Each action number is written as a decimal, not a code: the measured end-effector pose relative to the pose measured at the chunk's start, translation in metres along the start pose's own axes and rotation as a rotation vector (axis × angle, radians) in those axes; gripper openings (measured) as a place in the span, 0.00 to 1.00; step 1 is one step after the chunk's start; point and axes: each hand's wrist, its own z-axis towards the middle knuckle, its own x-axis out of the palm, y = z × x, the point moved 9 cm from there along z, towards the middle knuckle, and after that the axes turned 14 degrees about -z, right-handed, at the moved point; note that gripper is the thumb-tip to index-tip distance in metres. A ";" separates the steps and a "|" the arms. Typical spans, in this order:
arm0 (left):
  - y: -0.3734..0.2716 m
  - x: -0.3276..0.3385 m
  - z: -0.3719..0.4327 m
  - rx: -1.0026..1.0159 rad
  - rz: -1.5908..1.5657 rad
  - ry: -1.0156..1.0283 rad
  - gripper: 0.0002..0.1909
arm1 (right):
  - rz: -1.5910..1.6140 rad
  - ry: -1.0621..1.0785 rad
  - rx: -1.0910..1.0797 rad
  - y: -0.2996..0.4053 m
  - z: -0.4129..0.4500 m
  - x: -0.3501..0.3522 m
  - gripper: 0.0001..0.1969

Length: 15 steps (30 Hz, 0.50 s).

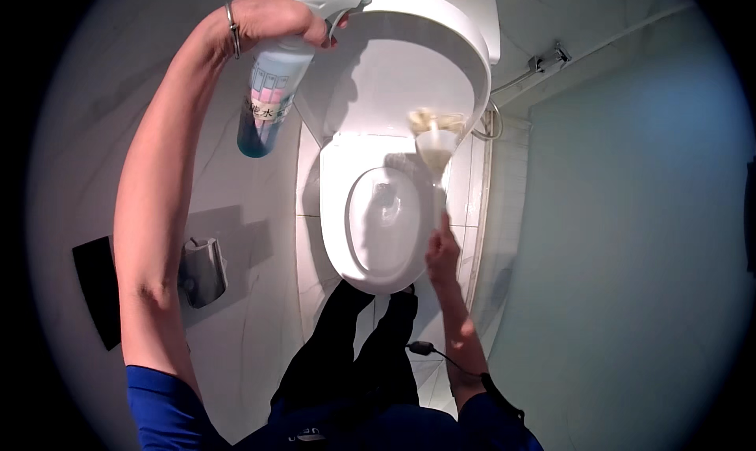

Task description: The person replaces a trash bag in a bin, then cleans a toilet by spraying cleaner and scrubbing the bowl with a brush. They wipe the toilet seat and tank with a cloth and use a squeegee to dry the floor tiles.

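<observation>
Near the top, my left hand [277, 15] grips a spray bottle [283, 55] by its neck; blue liquid shows in its lower part, and its white nozzle points right. My right hand [443, 251] holds the handle of a white toilet brush [437, 150], whose blurred, yellowish bristles are near the lower right of the raised toilet lid [407, 67]. Below the lid is the white toilet bowl [385, 226], with the brush to the right of its opening. Some fingers of my left hand are hidden behind the bottle's head.
A metal toilet paper holder [202, 273] is on the left wall beside a black panel [97, 291]. At right are a frosted glass panel [590, 244] and a metal valve [549, 58] with a hose. A black cable hangs by my right forearm.
</observation>
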 end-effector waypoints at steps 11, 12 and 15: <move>-0.008 0.034 -0.075 0.070 0.111 -0.087 0.42 | -0.223 0.461 -0.202 0.050 -0.050 0.085 0.25; -0.012 0.040 -0.079 0.098 0.179 -0.122 0.41 | -0.251 0.464 -0.193 0.027 -0.055 0.075 0.24; -0.007 0.055 -0.105 0.168 0.092 -0.142 0.39 | -0.288 0.443 -0.243 -0.005 -0.068 0.032 0.24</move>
